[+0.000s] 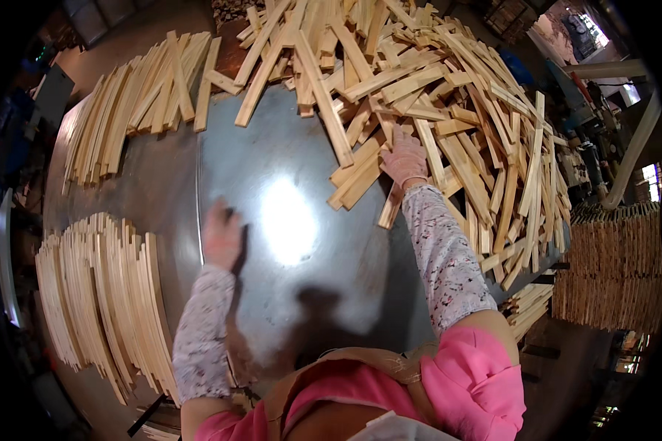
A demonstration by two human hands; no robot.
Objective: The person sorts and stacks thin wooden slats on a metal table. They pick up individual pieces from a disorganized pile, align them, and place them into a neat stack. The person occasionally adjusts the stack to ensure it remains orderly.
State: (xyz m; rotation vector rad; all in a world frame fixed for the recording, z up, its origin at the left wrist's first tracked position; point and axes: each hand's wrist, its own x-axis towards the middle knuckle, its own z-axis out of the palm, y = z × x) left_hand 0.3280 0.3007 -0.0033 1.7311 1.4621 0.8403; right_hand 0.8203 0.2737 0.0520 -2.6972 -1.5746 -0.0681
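My right hand (404,156), in a pale pink glove, reaches onto the near edge of a large jumbled heap of wooden slats (412,81). Its fingers stretch over the slats and touch them; the fingertips are partly lost among the wood. One slat (390,209) sticks out from beneath this hand toward me. To the left, my left hand (222,234) hovers over the metal tabletop (272,147), blurred by motion. Its fingers look apart with nothing between them. Two short slats (357,184) lie together just left of my right hand.
Rows of lined-up slats lie on the left: one near bundle (103,294) and one far bundle (136,103). A tall stack of wood (607,264) stands beyond the table's right edge. Pale hoses (636,147) and machinery are at the far right.
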